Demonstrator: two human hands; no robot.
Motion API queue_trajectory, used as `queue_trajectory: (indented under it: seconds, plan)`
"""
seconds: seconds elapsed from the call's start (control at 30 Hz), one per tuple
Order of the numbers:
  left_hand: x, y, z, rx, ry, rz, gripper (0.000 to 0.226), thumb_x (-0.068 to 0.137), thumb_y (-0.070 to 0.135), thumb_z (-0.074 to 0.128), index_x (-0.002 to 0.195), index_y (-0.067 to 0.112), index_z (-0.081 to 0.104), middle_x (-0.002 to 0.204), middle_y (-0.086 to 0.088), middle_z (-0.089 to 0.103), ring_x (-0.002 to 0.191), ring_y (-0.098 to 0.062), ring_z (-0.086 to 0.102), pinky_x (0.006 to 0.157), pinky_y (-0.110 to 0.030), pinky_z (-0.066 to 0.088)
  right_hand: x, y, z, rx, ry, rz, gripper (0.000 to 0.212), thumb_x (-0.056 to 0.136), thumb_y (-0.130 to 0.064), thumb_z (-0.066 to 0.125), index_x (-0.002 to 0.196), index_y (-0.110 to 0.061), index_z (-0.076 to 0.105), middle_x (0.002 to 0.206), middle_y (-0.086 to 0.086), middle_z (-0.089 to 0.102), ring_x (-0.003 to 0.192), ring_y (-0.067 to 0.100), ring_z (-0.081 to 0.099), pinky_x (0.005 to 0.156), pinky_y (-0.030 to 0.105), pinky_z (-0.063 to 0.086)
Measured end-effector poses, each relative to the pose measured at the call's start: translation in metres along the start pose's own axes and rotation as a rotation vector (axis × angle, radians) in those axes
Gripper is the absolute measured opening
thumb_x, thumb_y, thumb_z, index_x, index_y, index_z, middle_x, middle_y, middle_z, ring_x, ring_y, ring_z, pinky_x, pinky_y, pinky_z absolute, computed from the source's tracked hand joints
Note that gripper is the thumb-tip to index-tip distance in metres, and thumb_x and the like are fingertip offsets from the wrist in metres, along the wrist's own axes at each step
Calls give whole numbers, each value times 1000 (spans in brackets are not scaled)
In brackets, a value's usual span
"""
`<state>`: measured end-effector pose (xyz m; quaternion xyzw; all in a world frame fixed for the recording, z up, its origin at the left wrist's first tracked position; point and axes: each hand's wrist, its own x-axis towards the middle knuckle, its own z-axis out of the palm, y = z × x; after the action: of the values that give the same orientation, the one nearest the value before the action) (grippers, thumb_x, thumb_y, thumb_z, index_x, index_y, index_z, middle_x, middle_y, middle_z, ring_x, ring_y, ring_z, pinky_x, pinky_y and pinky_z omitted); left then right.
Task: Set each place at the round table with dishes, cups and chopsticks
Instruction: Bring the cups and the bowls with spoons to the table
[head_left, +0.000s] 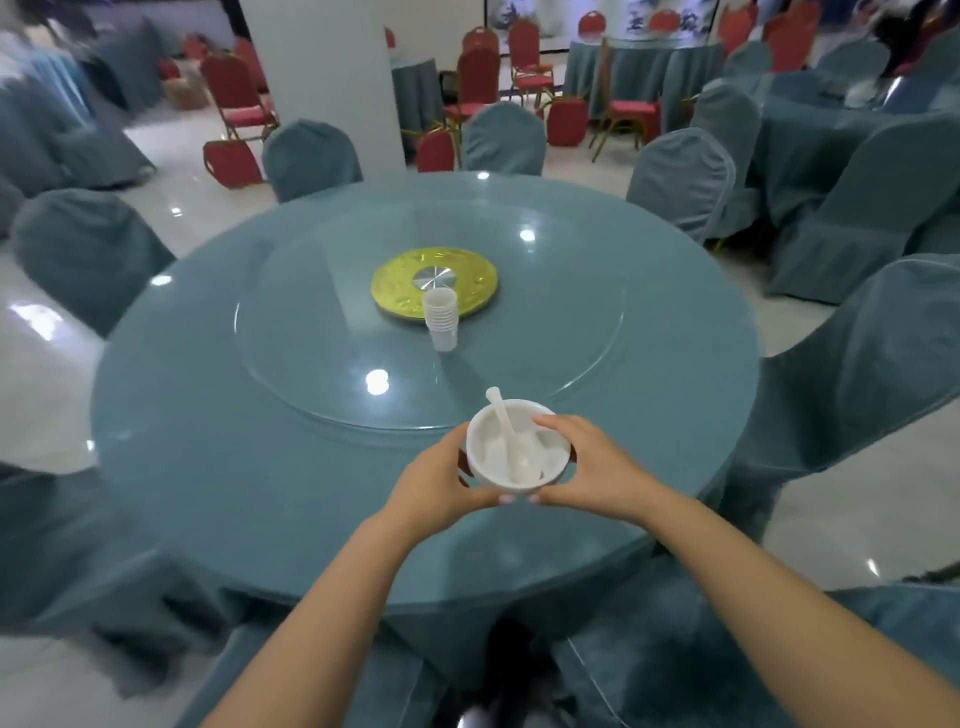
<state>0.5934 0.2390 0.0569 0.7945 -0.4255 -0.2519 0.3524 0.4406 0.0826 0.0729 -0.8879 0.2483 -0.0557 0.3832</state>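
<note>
A white bowl (545, 457) with a white spoon (511, 441) lying in it is held just above the near part of the round table (234, 441). My left hand (441, 478) grips the bowl's left side and my right hand (592, 467) grips its right side, thumbs meeting under the near rim. A stack of several white cups (441, 319) stands on the glass turntable (322, 338), at the edge of its yellow centre disc (395, 280).
Chairs in teal covers ring the table: one at the left (83, 249), two at the back (306, 156), (504, 137), others at the right (680, 179). A white pillar (322, 67) stands behind. Red chairs and more covered tables fill the room beyond.
</note>
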Motion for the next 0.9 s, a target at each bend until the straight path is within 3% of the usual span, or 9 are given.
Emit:
queue_trajectory:
  seconds: [0.23, 0.53, 0.63, 0.7, 0.9]
  plan:
    - [46, -44, -40, -6, 61, -91, 78, 60, 48, 86, 127, 41, 47, 102, 27, 62, 88, 5, 59, 78, -22, 52, 91, -10, 25, -42, -65, -73, 93, 63, -38, 86, 142, -28, 38, 143, -4, 40, 131, 12, 39, 103, 23, 35]
    - [137, -102, -78, -18, 47, -221, 77, 60, 47, 85, 126, 42, 45, 102, 28, 62, 89, 3, 61, 83, -27, 54, 220, -9, 48, -77, -175, -79, 98, 63, -39, 86, 144, -20, 36, 144, 2, 40, 132, 16, 38, 104, 22, 31]
    - [159, -120, -85, -4, 57, -251, 77, 64, 44, 83, 128, 42, 40, 102, 30, 60, 88, 5, 59, 77, -18, 50, 256, -6, 61, -82, -214, -75, 102, 59, -49, 82, 144, -20, 35, 143, 2, 39, 132, 19, 38, 106, 26, 33]
    - [177, -136, -89, -13, 53, -284, 75, 66, 39, 83, 127, 40, 40, 99, 31, 58, 87, 7, 59, 71, -12, 45, 281, 0, 73, -78, -234, -67, 95, 64, -42, 83, 144, -22, 34, 143, 2, 38, 132, 19, 38, 106, 28, 35]
    - [212, -170, -100, -39, 49, -359, 76, 64, 43, 85, 125, 41, 39, 103, 28, 59, 90, 3, 60, 73, -14, 45, 334, 7, 95, -113, -310, -62, 92, 71, -32, 80, 148, -21, 29, 149, 2, 32, 135, 20, 34, 107, 27, 30]
